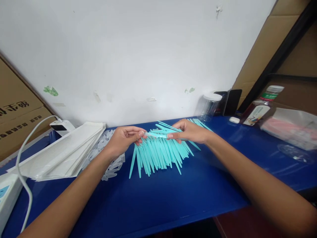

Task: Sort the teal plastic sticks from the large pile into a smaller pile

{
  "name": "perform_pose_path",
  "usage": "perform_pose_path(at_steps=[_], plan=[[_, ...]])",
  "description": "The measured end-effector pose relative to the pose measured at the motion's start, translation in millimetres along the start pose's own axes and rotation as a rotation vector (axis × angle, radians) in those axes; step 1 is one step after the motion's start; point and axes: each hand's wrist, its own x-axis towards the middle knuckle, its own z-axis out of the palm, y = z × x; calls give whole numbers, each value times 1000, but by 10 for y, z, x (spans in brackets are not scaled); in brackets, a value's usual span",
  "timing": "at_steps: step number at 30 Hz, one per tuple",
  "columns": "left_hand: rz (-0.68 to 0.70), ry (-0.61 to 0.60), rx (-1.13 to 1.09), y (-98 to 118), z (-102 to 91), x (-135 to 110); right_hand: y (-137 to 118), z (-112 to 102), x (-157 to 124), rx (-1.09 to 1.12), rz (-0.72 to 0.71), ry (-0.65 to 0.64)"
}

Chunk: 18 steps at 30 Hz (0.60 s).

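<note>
My right hand [187,130] is closed on a turquoise eyebrow razor [160,136], which points left. My left hand [125,138] pinches a small translucent cap [146,134] at the razor's tip; how far the cap covers the blade is too small to tell. Beneath both hands lies a wide heap of turquoise razors [158,153], most with handles toward me. Left of it is a pile of loose translucent caps [115,167], partly hidden by my left forearm.
White paper sleeves [66,152] lie left, near a white cable [27,188] and a power strip [10,191]. A lidded plastic jar [208,105], phones [232,102], a bottle [257,109] and a plastic bag [292,129] stand right on the blue table [148,205]. A wall rises behind.
</note>
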Motion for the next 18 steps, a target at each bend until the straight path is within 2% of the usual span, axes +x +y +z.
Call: perform_pose_path(at_steps=[5, 10, 13, 16, 18], plan=[[-4, -8, -25, -25, 27, -11, -32, 16, -7, -77, 1, -18], [12, -38, -89, -3, 155, -37, -79, 82, -13, -25, -11, -51], [31, -44, -65, 31, 145, -30, -89, 84, -19, -21, -13, -48], [57, -27, 147, 49, -58, 2, -76, 43, -26, 7, -7, -10], [85, 109, 493, 30, -285, 30, -53, 5, -27, 49, 10, 15]])
